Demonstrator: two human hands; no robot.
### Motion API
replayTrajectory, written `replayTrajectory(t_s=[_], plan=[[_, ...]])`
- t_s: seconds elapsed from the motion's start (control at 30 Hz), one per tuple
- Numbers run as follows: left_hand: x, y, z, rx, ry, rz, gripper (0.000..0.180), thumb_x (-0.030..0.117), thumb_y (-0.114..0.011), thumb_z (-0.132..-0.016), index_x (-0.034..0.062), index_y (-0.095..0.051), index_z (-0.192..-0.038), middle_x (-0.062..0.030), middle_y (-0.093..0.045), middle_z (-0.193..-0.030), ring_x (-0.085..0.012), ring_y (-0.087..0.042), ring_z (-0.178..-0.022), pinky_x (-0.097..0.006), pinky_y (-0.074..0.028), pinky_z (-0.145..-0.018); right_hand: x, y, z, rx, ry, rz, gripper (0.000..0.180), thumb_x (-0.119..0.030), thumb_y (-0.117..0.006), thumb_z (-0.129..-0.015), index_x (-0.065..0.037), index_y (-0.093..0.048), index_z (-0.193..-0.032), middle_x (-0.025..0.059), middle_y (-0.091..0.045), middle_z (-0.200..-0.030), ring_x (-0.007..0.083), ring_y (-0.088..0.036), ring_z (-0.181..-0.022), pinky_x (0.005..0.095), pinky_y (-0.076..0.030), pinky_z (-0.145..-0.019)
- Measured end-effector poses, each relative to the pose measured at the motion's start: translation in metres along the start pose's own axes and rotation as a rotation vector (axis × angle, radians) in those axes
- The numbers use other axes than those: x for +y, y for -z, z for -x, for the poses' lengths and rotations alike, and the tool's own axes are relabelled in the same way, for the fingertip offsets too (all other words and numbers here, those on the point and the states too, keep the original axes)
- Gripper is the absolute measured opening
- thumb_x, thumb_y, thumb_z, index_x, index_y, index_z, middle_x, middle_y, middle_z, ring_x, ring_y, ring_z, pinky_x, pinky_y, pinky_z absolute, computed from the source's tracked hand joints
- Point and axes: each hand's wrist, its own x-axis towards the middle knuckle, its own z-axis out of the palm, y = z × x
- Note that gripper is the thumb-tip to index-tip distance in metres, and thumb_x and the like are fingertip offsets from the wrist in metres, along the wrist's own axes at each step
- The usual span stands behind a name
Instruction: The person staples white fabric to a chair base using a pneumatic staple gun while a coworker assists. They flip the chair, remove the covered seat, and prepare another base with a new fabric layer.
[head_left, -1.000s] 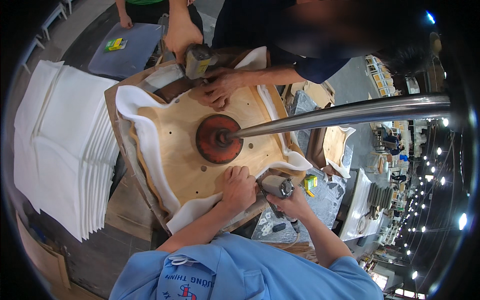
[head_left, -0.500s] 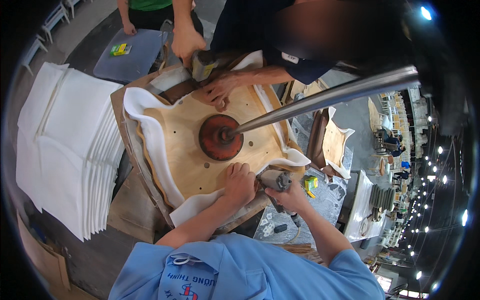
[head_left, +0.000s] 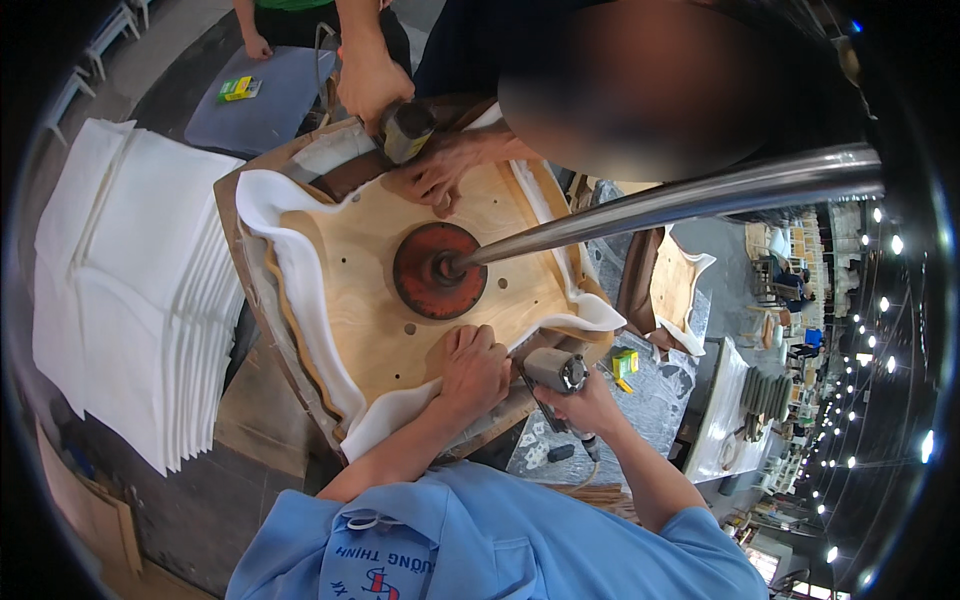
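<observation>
A: Look at the left hand [head_left: 478, 368]. Where?

B: Down on the white cloth [head_left: 290, 290], at the near edge of the wooden board [head_left: 350, 230]. Bent fingers, pushing the cloth onto the wood. Hard to tell whether pinching it or only pressing.

A: And the right hand [head_left: 590, 405]?

B: Just beside the left one. Wrapped tight round the handle of a grey staple gun [head_left: 555, 370]. Gun nose aimed at the cloth edge, very near the left fingers.

A: And on top of the board?

B: A round red disc [head_left: 438, 270] in the middle, touching the wood. Joined to a long shiny metal pole [head_left: 680, 205], slanting up and away to the right.

A: How about the cloth?

B: Folded up over the rim of the board, wavy all round it, with bare wood in the middle.

A: Any other hands?

B: Yes, two from another person, at the far edge of the board. One hand [head_left: 372, 85] closed round a second tool [head_left: 408, 130], right at the rim. The other hand [head_left: 445, 165] spread on the wood, just beside that tool.

A: And to the left?

B: A big stack of white sheets [head_left: 130, 290], close beside the board. Farther back, a grey-blue pad [head_left: 270, 115] with a small green and yellow box [head_left: 238, 88] on it.

A: And to the right?

B: Another small green box [head_left: 625, 362] on the grey table [head_left: 670, 400], near the staple gun
</observation>
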Motion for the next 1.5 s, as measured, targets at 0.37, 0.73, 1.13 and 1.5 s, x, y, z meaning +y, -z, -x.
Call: replayTrajectory(t_s=[0.37,0.73,1.13,1.5], plan=[[-0.005,-0.008,-0.004,0.058,-0.01,0.024,0.017,0.023,-0.077,-0.087,0.0068,-0.074,-0.084,-0.0152,-0.061,-0.103,-0.0386,-0.055,-0.112,-0.056,-0.039,-0.104,-0.007,0.0,-0.009,-0.01,0.008,0.044,0.058,-0.019,-0.091,-0.093,-0.003,-0.071,-0.144,0.0069,-0.078,-0.096,0.0146,-0.07,-0.075,0.0341,-0.059,-0.071],[0.0,-0.01,-0.003,0.059,0.009,0.036,0.016,0.019,-0.08,-0.084,0.0053,-0.072,-0.082,-0.0156,-0.061,-0.102,-0.0388,-0.057,-0.111,-0.055,-0.039,-0.104,-0.014,-0.005,-0.011,0.019,0.12,0.14,0.058,-0.02,-0.091,-0.092,-0.003,-0.07,-0.143,0.015,-0.082,-0.125,0.0253,-0.077,-0.115,0.0401,-0.058,-0.102],[-0.004,0.01,0.006,-0.018,-0.046,-0.059,0.022,0.026,-0.079,-0.091,0.0044,-0.078,-0.09,-0.0171,-0.061,-0.108,-0.0392,-0.053,-0.115,-0.056,-0.039,-0.105,0.001,-0.005,0.006,0.047,0.005,-0.073,0.052,-0.021,-0.091,-0.094,-0.003,-0.072,-0.139,0.0045,-0.076,-0.093,0.012,-0.067,-0.07,0.0322,-0.057,-0.064],[-0.005,0.001,0.004,0.036,0.006,0.041,0.018,0.022,-0.076,-0.09,0.0046,-0.074,-0.085,-0.0178,-0.06,-0.104,-0.04,-0.053,-0.112,-0.057,-0.038,-0.105,-0.003,-0.008,-0.003,0.002,0.011,-0.041,0.057,-0.021,-0.09,-0.094,-0.003,-0.07,-0.144,0.0035,-0.074,-0.09,0.0118,-0.065,-0.068,0.0323,-0.056,-0.064]])
